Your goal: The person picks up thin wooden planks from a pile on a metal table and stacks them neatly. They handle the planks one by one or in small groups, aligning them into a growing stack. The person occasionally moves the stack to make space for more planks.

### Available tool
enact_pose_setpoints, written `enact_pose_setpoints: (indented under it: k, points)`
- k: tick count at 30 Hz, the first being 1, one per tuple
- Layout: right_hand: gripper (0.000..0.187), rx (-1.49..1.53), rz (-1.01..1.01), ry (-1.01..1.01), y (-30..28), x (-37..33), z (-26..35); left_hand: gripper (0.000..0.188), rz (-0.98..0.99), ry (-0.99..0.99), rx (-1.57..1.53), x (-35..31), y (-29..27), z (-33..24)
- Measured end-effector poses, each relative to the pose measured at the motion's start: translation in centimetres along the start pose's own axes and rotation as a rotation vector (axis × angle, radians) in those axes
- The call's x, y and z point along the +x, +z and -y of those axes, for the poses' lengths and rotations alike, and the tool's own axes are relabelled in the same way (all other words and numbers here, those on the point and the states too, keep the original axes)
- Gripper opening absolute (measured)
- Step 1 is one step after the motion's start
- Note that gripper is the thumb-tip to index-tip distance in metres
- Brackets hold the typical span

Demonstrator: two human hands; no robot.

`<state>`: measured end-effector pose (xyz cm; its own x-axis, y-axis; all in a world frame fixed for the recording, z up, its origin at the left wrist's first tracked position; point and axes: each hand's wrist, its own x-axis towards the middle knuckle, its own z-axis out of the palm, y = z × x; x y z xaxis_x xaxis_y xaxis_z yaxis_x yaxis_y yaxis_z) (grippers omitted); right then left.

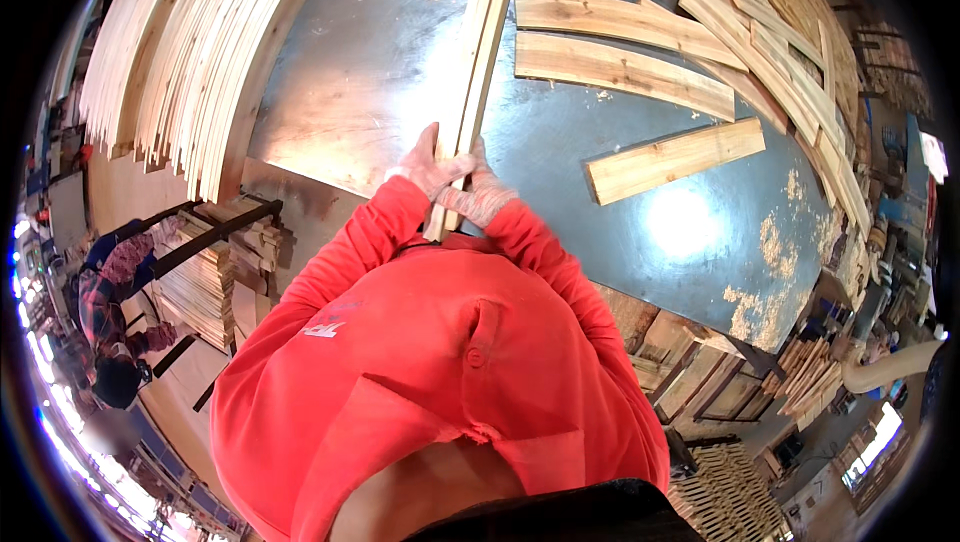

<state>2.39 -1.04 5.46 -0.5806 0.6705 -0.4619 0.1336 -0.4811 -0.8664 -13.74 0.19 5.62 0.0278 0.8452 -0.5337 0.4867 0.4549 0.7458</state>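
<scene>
Long, narrow wooden strips (478, 62) lie together and run from my chest away across the grey metal table (370, 62). My left hand (428, 168) grips them from the left near their close end, thumb pointing forward. From the right, my right hand (484, 196), in what looks like a knitted glove, closes around the same strips; its fingers are partly hidden behind the wood. The near ends of the strips almost touch my red shirt. To the right rest two wider boards (620, 67), side by side, and a shorter board (676, 160) lies at an angle closer in.
A dense row of upright-edged wooden slats (200, 62) stands at the far left. More boards are piled (780, 62) along the table's right side, with sawdust (780, 252) near the corner. Another person (115, 292) is beside stacked wood (200, 287) at the left.
</scene>
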Motion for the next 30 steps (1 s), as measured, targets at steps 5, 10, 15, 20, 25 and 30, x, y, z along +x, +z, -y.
enact_pose_setpoints:
  k: [5, 10, 15, 20, 25, 30]
  points:
    - [0.094, -1.205, -0.038, -0.057, -7.4, -4.0, 5.7, 0.095, -0.122, -0.110, 0.128, 3.2, -1.5, 3.6]
    - [0.121, -1.864, -0.006, 0.449, -22.5, -10.3, 3.4, 0.079, -0.165, -0.243, 0.478, -1.0, -8.1, -3.1]
    - [0.113, -1.733, -0.199, 0.147, -25.1, -5.0, 4.2, 0.081, -0.241, -0.200, 0.735, -0.6, -9.0, -0.4]
    - [0.118, -1.843, -0.412, 0.097, -26.0, 1.9, 8.5, 0.086, -0.277, -0.147, 0.640, 0.0, -8.8, 1.6]
    - [0.130, -1.665, -0.287, 0.402, -25.4, 3.3, 9.5, 0.079, -0.265, -0.222, 0.538, -0.5, -10.2, -0.3]
    - [0.113, -1.062, -0.195, 0.146, -19.1, 5.6, 13.1, 0.072, -0.273, -0.197, 0.485, -1.2, -10.8, -0.8]
